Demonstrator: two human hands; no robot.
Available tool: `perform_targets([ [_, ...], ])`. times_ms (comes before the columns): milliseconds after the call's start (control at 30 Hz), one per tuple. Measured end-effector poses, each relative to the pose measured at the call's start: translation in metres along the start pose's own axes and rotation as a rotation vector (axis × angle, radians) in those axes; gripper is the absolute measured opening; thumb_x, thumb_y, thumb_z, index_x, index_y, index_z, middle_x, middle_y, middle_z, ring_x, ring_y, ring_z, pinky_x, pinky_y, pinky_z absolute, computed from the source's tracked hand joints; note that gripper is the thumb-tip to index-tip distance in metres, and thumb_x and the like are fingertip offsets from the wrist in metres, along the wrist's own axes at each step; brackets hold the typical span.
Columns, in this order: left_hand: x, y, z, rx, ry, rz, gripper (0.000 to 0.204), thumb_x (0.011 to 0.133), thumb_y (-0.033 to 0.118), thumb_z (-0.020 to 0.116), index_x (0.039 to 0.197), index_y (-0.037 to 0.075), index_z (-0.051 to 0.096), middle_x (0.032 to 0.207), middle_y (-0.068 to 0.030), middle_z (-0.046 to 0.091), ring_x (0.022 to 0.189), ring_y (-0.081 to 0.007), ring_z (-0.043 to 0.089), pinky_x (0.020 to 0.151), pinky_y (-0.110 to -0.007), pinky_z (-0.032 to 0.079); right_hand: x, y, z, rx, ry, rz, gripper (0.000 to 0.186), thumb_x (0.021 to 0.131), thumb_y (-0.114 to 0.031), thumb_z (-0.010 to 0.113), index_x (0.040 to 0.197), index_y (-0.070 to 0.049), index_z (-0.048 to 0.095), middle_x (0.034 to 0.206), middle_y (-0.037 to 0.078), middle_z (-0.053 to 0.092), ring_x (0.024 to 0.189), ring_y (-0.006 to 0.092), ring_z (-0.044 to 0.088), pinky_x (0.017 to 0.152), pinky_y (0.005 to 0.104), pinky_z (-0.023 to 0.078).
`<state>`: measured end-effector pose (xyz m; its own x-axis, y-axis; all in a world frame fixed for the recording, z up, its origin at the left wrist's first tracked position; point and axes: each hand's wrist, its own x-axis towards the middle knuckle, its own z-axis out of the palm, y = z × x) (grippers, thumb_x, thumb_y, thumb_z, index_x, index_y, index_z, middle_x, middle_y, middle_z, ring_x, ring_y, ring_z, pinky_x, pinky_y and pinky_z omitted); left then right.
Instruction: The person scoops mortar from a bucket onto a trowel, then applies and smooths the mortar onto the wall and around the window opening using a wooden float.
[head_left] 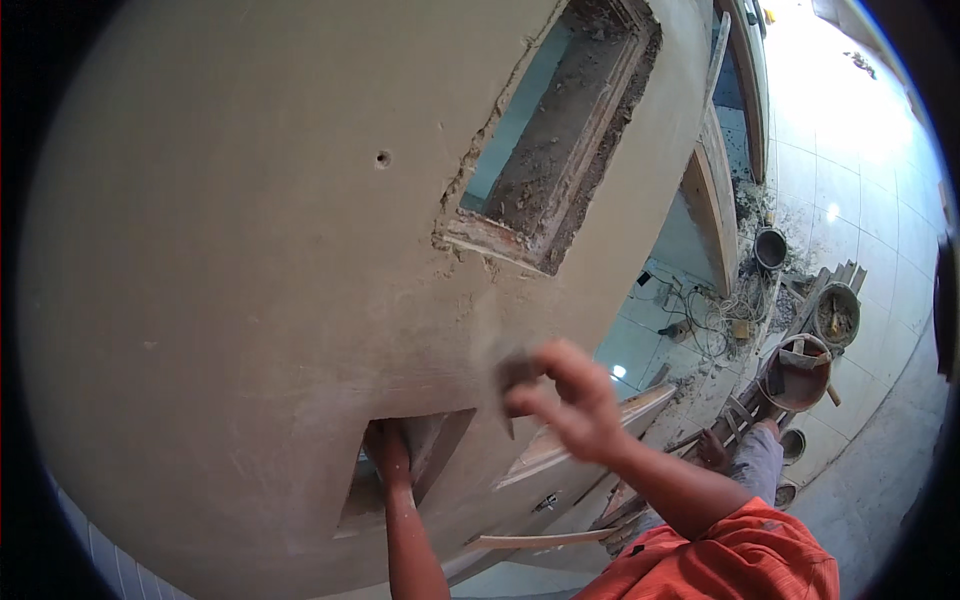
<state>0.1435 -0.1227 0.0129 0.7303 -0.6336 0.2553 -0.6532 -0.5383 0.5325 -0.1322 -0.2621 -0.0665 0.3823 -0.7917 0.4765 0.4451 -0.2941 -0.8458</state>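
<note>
My left hand [388, 445] reaches into a small rectangular opening [440, 450] in the plastered wall [250, 250], its fingertips hidden inside. My right hand [565, 400] is raised beside that opening, blurred, with fingers closed on a dark flat tool [515, 372] that has a thin edge pointing down; its exact kind cannot be made out. A larger opening [580, 120] with chipped, rough plaster edges is above, and a small round hole [383, 158] is to its left.
Below at the right, buckets [837, 315], a basin with tools [795, 392], planks [742, 410], loose cables [700, 310] and rubble stand or lie on the tiled floor [860, 200]. My bare feet [712, 450] are on the planks. Wooden frames [715, 230] edge the doorways.
</note>
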Motion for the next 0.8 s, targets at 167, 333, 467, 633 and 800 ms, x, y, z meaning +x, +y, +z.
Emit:
perform_targets([
  [167, 0.007, -0.008, -0.001, 0.07, -0.009, 0.028, 0.055, 0.105, 0.034, 0.052, 0.145, -0.003, 0.045, 0.138, -0.019, 0.058, 0.122, -0.0319, 0.057, 0.105, -0.039, 0.04, -0.006, 0.022, -0.019, 1.496, 0.29, 0.372, 0.041, 0.104, -0.016, 0.056, 0.142, -0.003, 0.048, 0.129, 0.009, 0.065, 0.11, 0.019, 0.068, 0.091, 0.0363, 0.059],
  [333, 0.006, -0.004, 0.0, 0.069, 0.089, 0.122, 0.052, 0.105, 0.033, 0.051, 0.142, -0.003, 0.049, 0.116, -0.0165, 0.066, 0.105, -0.025, 0.061, 0.091, -0.036, 0.045, -0.023, 0.021, -0.025, 1.604, 0.29, 0.467, 0.041, 0.105, -0.019, 0.054, 0.142, -0.003, 0.048, 0.127, 0.009, 0.065, 0.107, 0.019, 0.069, 0.091, 0.0379, 0.06],
  [467, -0.003, 0.002, -0.021, 0.123, 0.035, -0.178, 0.047, 0.106, 0.033, 0.05, 0.124, -0.008, 0.062, 0.119, -0.0161, 0.069, 0.107, -0.0272, 0.063, 0.097, -0.04, 0.045, -0.049, 0.031, -0.046, 1.429, 0.318, 0.434, 0.041, 0.104, -0.018, 0.054, 0.142, -0.003, 0.047, 0.127, 0.008, 0.064, 0.112, 0.018, 0.066, 0.096, 0.0371, 0.056],
  [633, -0.051, -0.016, -0.025, 0.066, 0.21, 0.104, 0.034, 0.105, 0.022, 0.055, 0.13, -0.002, 0.058, 0.082, -0.0029, 0.054, 0.069, -0.0112, 0.048, 0.063, -0.026, 0.039, -0.125, 0.07, -0.118, 1.007, 0.55, 0.556, 0.036, 0.102, -0.017, 0.056, 0.136, -0.003, 0.052, 0.122, 0.004, 0.063, 0.108, 0.0154, 0.064, 0.095, 0.0331, 0.051],
  [800, -0.176, -0.002, 0.032, 0.178, 0.116, 0.288, 0.025, 0.101, 0.016, 0.059, 0.114, -0.005, 0.061, 0.105, -0.0128, 0.065, 0.079, -0.0181, 0.058, 0.067, -0.03, 0.045, -0.237, 0.108, -0.221, 0.438, 0.931, 0.888, 0.045, 0.099, -0.027, 0.066, 0.134, -0.002, 0.055, 0.122, 0.005, 0.065, 0.11, 0.0147, 0.061, 0.093, 0.0321, 0.049],
])
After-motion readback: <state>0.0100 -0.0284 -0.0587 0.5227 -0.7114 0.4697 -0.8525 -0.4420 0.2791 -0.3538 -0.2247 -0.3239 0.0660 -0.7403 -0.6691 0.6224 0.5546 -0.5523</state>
